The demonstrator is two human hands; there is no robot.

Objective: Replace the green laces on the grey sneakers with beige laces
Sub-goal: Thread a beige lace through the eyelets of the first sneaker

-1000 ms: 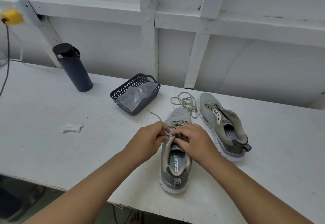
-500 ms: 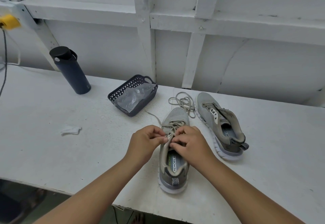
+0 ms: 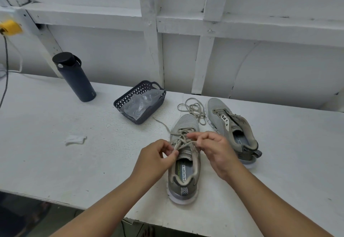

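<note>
Hands have come apart vs a sec ago. Left hand (image 3: 155, 157) pinches the lace (image 3: 183, 141) over the near shoe (image 3: 184, 164), mid-table; right hand (image 3: 214, 148) pulled off to the side, fingers curled on the other strand. 2nd shoe (image 3: 232, 130) and spare lace (image 3: 193, 109) haven't budged.

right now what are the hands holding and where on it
Both hold the beige lace of the near sneaker: left hand pinches one strand by the upper eyelets, right hand pinches the other above the tongue.
</note>
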